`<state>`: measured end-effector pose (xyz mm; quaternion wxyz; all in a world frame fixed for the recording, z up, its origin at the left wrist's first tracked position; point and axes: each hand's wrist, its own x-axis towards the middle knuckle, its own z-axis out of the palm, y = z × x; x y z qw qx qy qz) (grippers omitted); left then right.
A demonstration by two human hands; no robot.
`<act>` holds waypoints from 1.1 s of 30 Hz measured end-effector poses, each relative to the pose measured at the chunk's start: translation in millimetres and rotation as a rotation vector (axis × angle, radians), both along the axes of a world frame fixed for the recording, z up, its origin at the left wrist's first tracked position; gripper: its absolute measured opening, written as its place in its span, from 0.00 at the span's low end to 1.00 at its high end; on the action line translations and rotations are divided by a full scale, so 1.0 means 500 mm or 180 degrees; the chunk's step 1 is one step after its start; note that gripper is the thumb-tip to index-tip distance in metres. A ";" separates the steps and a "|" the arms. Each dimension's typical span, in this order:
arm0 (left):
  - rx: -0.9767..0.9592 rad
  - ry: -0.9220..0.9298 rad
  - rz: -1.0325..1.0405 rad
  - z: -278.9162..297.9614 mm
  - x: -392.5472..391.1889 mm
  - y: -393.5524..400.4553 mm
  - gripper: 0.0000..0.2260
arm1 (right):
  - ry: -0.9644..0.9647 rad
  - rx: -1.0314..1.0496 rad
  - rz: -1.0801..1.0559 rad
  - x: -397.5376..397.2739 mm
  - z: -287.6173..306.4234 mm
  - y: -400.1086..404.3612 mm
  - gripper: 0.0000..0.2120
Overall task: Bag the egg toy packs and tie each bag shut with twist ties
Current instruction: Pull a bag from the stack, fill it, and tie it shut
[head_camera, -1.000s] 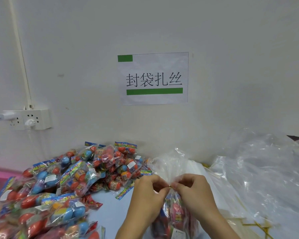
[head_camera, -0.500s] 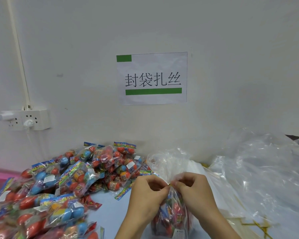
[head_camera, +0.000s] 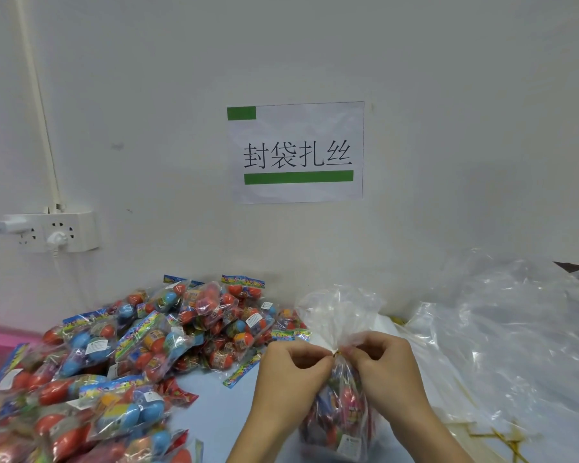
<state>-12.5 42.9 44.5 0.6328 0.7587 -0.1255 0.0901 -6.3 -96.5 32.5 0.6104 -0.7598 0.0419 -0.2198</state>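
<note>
Two hands meet at the gathered neck of a clear bag [head_camera: 340, 412] of egg toy packs: the left hand [head_camera: 290, 379] and right hand [head_camera: 386, 372], fingers curled, pinch a gold twist tie [head_camera: 335, 352] between them. Left of the grip lies a heap of loose egg toy packs [head_camera: 131, 345]; right of it, empty clear bags [head_camera: 515, 329].

Even, soft light fills the scene, with faint shadows on the white painted wall [head_camera: 448, 95]. The crumpled clear plastic sheeting [head_camera: 515, 329] shows white glare. Colourful egg toy packs [head_camera: 81, 412] blur at lower left, and wide-angle distortion bends the edges.
</note>
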 end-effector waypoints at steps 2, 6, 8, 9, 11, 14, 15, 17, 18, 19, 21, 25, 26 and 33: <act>-0.0065 0.0007 -0.0064 0.001 -0.004 -0.002 0.12 | -0.0018 0.0032 -0.0079 0.001 0.001 -0.003 0.13; 0.0066 -0.0153 -0.0211 -0.002 -0.006 -0.006 0.09 | -0.0066 0.0099 -0.0183 0.001 0.003 -0.001 0.16; 0.0191 -0.0331 -0.0271 -0.005 -0.005 -0.010 0.10 | -0.0089 0.0231 -0.0211 0.001 0.003 -0.002 0.17; 0.0281 -0.0437 -0.0278 -0.006 -0.005 -0.012 0.10 | -0.0096 0.0278 -0.0216 0.001 0.003 -0.002 0.17; 0.0459 -0.0609 -0.0266 -0.011 -0.004 -0.016 0.09 | -0.0109 0.0335 -0.0209 0.001 0.002 -0.004 0.18; 0.0429 -0.0586 -0.0194 -0.014 0.000 -0.017 0.07 | -0.0125 0.0411 -0.0191 0.002 0.000 -0.007 0.16; 0.0333 -0.0520 -0.0135 -0.013 0.001 -0.017 0.09 | -0.0128 0.0451 -0.0171 0.004 0.000 -0.008 0.16; 0.0110 -0.0335 0.0033 -0.011 0.006 -0.016 0.10 | -0.0116 0.0497 -0.0096 0.005 0.002 -0.010 0.14; 0.0019 -0.0232 0.0067 -0.011 0.008 -0.015 0.10 | -0.0108 0.0504 -0.0044 0.005 0.003 -0.009 0.13; -0.0047 -0.0137 0.0058 -0.012 0.010 -0.014 0.10 | -0.0111 0.0507 0.0012 0.004 0.004 -0.008 0.12; -0.0142 0.0022 0.0025 -0.015 0.014 -0.013 0.09 | -0.0132 0.0498 0.0111 0.002 0.005 -0.006 0.12; -0.0315 0.0327 0.0069 -0.022 0.020 -0.015 0.06 | -0.0100 0.0513 0.0257 -0.001 0.005 -0.003 0.14; -0.0358 0.0385 0.0103 -0.024 0.021 -0.015 0.03 | -0.0088 0.0518 0.0283 -0.002 0.006 -0.004 0.14; -0.0503 0.0803 0.0114 -0.026 0.023 -0.006 0.12 | 0.0048 0.0368 0.0496 -0.005 0.005 0.000 0.15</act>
